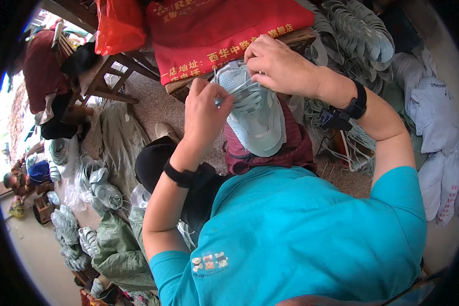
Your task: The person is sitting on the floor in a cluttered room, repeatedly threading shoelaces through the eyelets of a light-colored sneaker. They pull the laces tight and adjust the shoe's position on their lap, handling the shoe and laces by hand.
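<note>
A pale mint shoe upper [262,125] rests over my lap, its toe toward me, under the edge of the red-covered table. A thin pale shoelace [242,87] crosses its eyelet area between my hands. My left hand [205,109] is closed at the left side of the lacing, thumb and fingers pinched on the lace. On the right, my right hand [278,66] bends over the tongue end with its fingertips pinched together at the lace. The fingers partly hide where the lace passes through.
Ahead lies a wooden table with a red printed cloth [229,30]; a red plastic bag [120,25] hangs beside it. Stacked pale shoe pieces [359,30] and loose laces [359,148] are at right, near white sacks [433,112]. A wooden stool [109,76] and green sacking [120,250] are left.
</note>
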Action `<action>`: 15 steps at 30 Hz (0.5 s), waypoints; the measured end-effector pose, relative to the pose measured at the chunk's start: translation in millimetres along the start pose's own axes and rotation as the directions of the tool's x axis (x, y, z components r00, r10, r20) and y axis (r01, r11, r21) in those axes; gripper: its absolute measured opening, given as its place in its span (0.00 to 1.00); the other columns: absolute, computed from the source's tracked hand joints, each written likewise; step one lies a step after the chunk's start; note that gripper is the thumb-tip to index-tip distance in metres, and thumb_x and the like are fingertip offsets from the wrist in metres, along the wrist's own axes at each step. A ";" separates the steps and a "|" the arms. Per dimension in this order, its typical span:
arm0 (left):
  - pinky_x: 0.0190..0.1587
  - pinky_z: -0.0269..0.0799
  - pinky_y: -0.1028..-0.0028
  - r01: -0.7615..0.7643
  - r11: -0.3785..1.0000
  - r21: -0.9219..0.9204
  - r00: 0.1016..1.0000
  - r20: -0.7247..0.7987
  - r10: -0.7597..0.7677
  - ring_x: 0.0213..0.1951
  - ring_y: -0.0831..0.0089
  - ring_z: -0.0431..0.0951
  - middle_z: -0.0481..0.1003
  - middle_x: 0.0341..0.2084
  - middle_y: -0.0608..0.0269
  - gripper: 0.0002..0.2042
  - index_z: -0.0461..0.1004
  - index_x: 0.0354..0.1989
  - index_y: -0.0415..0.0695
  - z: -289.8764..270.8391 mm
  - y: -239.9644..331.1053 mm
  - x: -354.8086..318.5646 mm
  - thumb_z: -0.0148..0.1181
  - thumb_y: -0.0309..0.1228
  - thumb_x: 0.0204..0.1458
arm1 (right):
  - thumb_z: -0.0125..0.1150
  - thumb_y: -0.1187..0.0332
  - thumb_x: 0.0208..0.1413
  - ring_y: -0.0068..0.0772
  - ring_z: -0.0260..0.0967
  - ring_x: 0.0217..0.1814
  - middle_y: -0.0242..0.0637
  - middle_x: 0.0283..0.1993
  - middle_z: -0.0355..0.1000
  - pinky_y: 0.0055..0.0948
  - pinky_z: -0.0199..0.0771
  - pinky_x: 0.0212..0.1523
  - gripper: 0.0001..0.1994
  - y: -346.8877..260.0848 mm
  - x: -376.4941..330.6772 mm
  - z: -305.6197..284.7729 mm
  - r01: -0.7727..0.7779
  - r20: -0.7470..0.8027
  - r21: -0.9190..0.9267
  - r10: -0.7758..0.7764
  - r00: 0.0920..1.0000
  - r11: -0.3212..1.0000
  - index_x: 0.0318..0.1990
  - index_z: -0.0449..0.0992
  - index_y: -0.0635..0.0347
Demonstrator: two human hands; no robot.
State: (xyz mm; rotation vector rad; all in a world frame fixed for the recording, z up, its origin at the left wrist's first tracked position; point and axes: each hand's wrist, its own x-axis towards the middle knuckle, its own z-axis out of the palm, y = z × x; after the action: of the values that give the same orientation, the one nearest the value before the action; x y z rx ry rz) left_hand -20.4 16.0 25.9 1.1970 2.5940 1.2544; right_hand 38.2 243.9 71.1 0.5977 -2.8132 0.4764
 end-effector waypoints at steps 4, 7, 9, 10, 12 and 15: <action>0.33 0.67 0.71 0.093 0.995 -0.040 0.995 0.025 -0.092 0.31 0.67 0.70 0.66 0.30 0.59 0.08 0.74 0.29 0.40 -13.6 -2.4 -12.5 0.67 0.27 0.43 | 0.63 0.68 0.47 0.42 0.62 0.53 0.37 0.44 0.68 0.38 0.64 0.57 0.05 -0.2 -11.7 -3.8 -0.010 0.012 0.085 0.009 1.000 0.996 0.30 0.77 0.59; 0.32 0.65 0.76 0.088 0.994 -0.057 0.996 -0.002 -0.089 0.29 0.75 0.67 0.66 0.29 0.64 0.06 0.74 0.31 0.41 -17.4 -26.2 -33.1 0.65 0.27 0.48 | 0.63 0.70 0.49 0.42 0.61 0.55 0.40 0.48 0.67 0.38 0.62 0.58 0.04 -0.1 -27.5 -5.9 -0.016 0.037 0.133 0.011 0.999 0.991 0.30 0.76 0.60; 0.32 0.64 0.78 0.171 0.976 -0.135 0.985 0.056 -0.165 0.29 0.78 0.65 0.66 0.29 0.68 0.05 0.75 0.33 0.41 -21.6 -29.7 -42.8 0.64 0.28 0.52 | 0.62 0.71 0.50 0.43 0.61 0.57 0.41 0.50 0.65 0.37 0.61 0.59 0.04 3.4 -32.7 -7.5 -0.099 0.052 0.178 0.091 0.994 0.979 0.31 0.75 0.60; 0.32 0.63 0.79 0.209 0.962 -0.175 0.978 0.041 -0.205 0.30 0.80 0.65 0.66 0.30 0.69 0.06 0.75 0.35 0.41 -22.6 -32.2 -45.8 0.63 0.29 0.54 | 0.62 0.70 0.50 0.43 0.61 0.58 0.42 0.51 0.65 0.37 0.61 0.60 0.04 8.2 -32.5 -7.8 -0.171 0.051 0.200 0.164 0.985 0.965 0.31 0.75 0.59; 0.33 0.62 0.81 0.279 0.926 -0.254 0.958 0.013 -0.285 0.30 0.84 0.64 0.67 0.31 0.71 0.08 0.75 0.39 0.40 -23.4 -38.3 -49.6 0.60 0.32 0.58 | 0.60 0.66 0.56 0.38 0.64 0.56 0.41 0.48 0.68 0.34 0.62 0.58 0.07 24.5 -32.5 -1.9 -0.265 -0.029 0.227 0.279 0.960 0.937 0.35 0.75 0.60; 0.34 0.62 0.83 0.385 0.780 -0.494 0.906 0.043 -0.420 0.31 0.85 0.65 0.70 0.34 0.71 0.12 0.74 0.44 0.40 -13.7 -60.7 -47.5 0.56 0.36 0.62 | 0.59 0.62 0.59 0.28 0.67 0.49 0.35 0.43 0.71 0.30 0.65 0.54 0.12 37.7 -21.6 10.2 -0.535 0.131 0.604 0.589 0.798 0.591 0.38 0.75 0.63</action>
State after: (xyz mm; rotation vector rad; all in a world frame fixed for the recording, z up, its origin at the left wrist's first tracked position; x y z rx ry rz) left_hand -29.5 -47.0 -19.7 0.4768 2.1767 1.7128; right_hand 39.8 280.5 45.6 -0.2818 -2.6668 1.5472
